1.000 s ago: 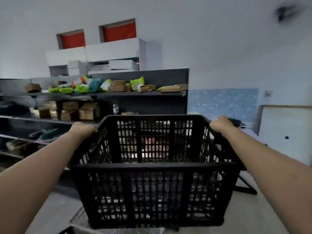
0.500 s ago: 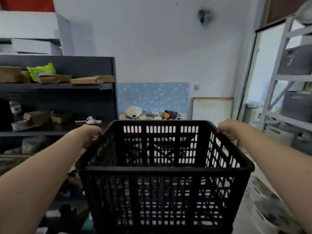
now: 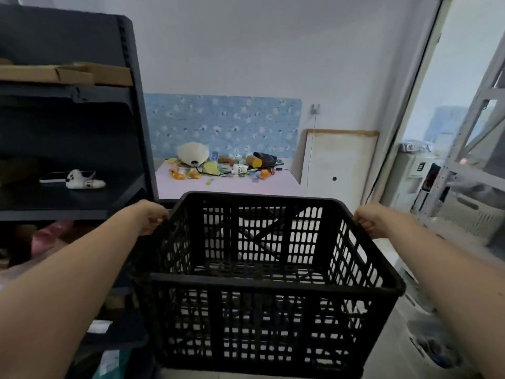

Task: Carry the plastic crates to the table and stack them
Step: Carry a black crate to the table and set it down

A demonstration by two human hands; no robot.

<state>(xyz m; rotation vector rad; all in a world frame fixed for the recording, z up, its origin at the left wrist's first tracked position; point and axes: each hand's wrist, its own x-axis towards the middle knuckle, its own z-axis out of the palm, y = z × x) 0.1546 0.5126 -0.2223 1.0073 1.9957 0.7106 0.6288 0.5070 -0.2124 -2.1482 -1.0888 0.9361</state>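
Two bare forearms are seen running in from the lower corners, with no sleeve, glove, watch or ring worn on the left hand (image 3: 151,217) or the right hand (image 3: 373,218), fingers curled.

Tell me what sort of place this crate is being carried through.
Probably a storeroom or small stockroom: a dark shelving unit holding flat cardboard, pale metal racking on the right, and a cluttered table ahead.

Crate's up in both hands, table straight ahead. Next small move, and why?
Probably carry it straight forward. The left hand and right hand grip opposite rims of the black crate, held short of the pink table. The table's near part looks bare; the clutter sits at the back.
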